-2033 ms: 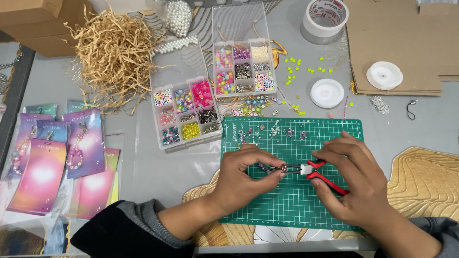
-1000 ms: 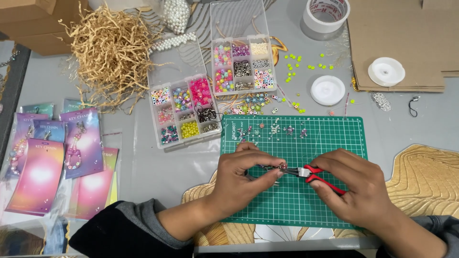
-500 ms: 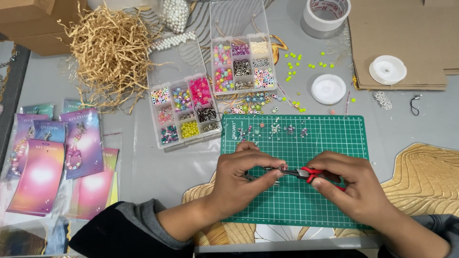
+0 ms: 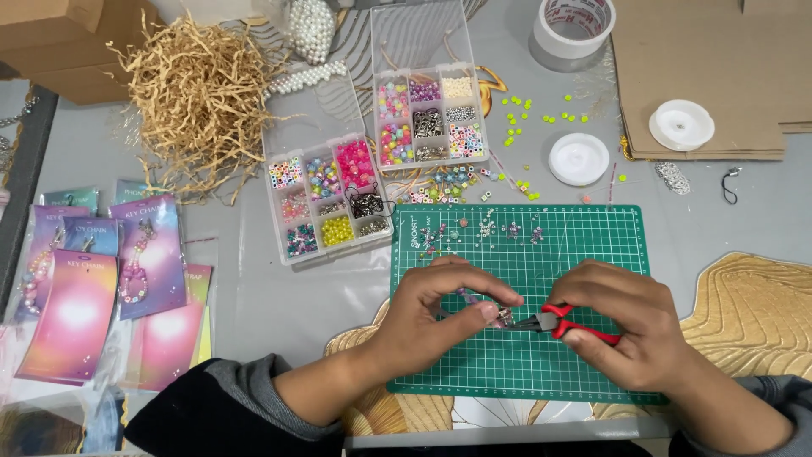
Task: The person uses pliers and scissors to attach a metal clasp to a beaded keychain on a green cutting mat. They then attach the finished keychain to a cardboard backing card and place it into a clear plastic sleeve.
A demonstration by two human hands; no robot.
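On the green mat, near its middle:
Small metal piece (image 4: 504, 317): sat between both hands, pinched at the left fingertips (image 4: 488, 311) and touching the plier tips.
Pliers (image 4: 565, 325): red-handled, long axis nearly level, nose pointed left at the piece, handles trailing right.
Left hand (image 4: 427, 317): closed narrow on the piece, nearest to it.
Right hand (image 4: 630, 326): wrapped round the plier handles, just right of the piece.
Cutting mat (image 4: 584, 254): loose beads scattered along its far edge.
Bead boxes (image 4: 326, 199): lay beyond the mat on the counter (image 4: 254, 296).
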